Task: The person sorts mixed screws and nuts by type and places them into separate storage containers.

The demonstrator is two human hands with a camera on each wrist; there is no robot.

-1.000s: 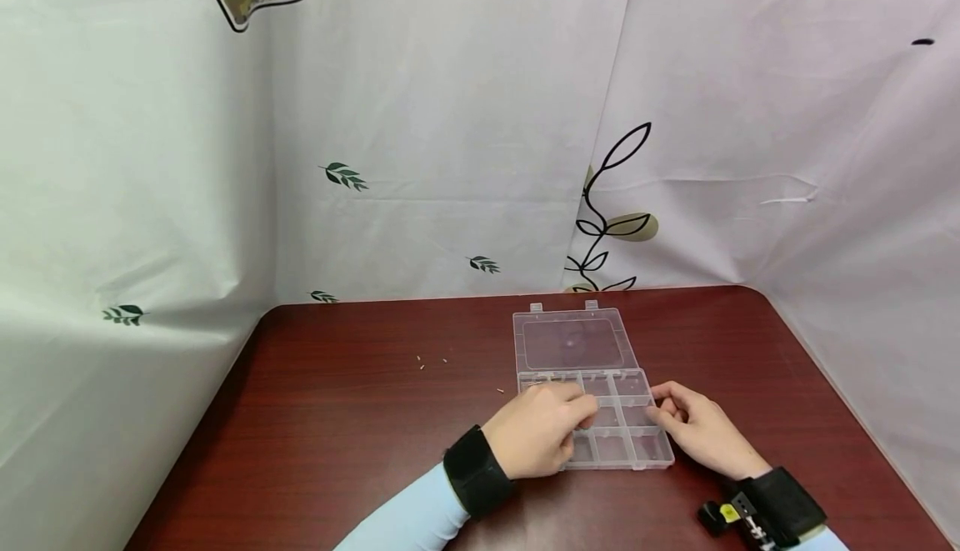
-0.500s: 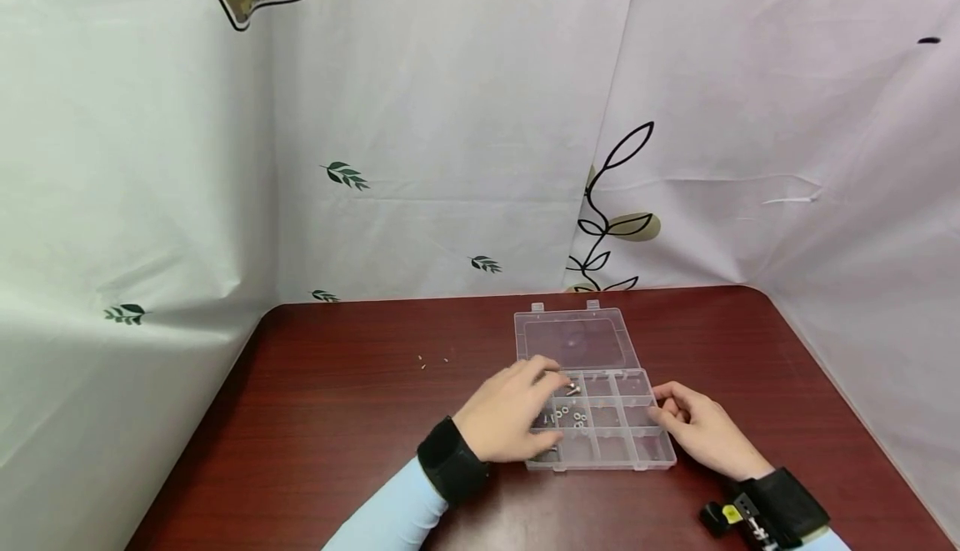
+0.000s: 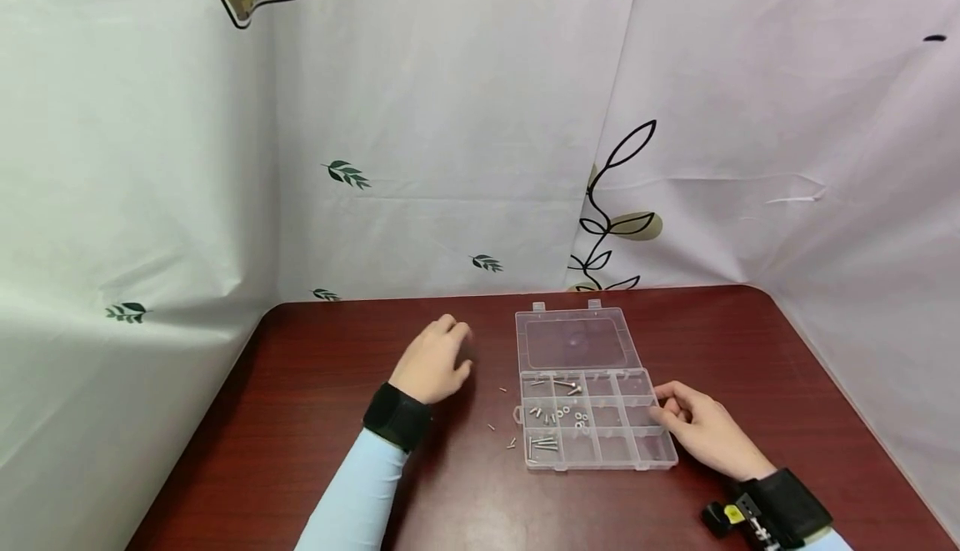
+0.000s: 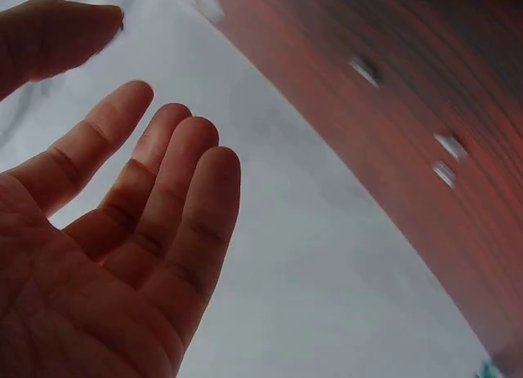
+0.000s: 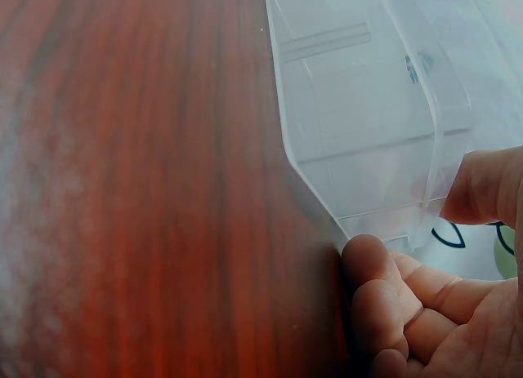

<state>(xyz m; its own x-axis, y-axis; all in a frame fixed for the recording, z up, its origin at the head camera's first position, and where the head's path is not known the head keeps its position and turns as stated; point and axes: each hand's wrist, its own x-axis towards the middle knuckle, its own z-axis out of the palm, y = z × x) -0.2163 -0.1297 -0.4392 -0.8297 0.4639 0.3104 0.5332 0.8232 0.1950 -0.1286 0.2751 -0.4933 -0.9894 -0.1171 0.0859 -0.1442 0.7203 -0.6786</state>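
A clear plastic compartment box (image 3: 617,451) lies on the brown table with its lid (image 3: 551,343) folded back. Long screws (image 3: 543,444) lie in its front left compartment, and nuts (image 3: 581,420) and short screws in the middle row. My right hand (image 3: 708,434) grips the box's right side, thumb at the rim and fingers curled against the wall. Well left of the box, my left hand (image 3: 431,361) is above the table, its fingers relaxed and the thumb apart. Nothing is held in it in the left wrist view, where several small metal pieces (image 4: 444,174) lie beyond the fingertips.
Loose small screws (image 3: 512,443) lie on the table (image 3: 360,334) just left of the box. A white patterned cloth (image 3: 442,117) hangs behind the table and along both sides.
My left hand has come out of the box and moved left across the table, its fingers loosening. Screws and nuts in the box are uncovered. My right hand stays at the box.
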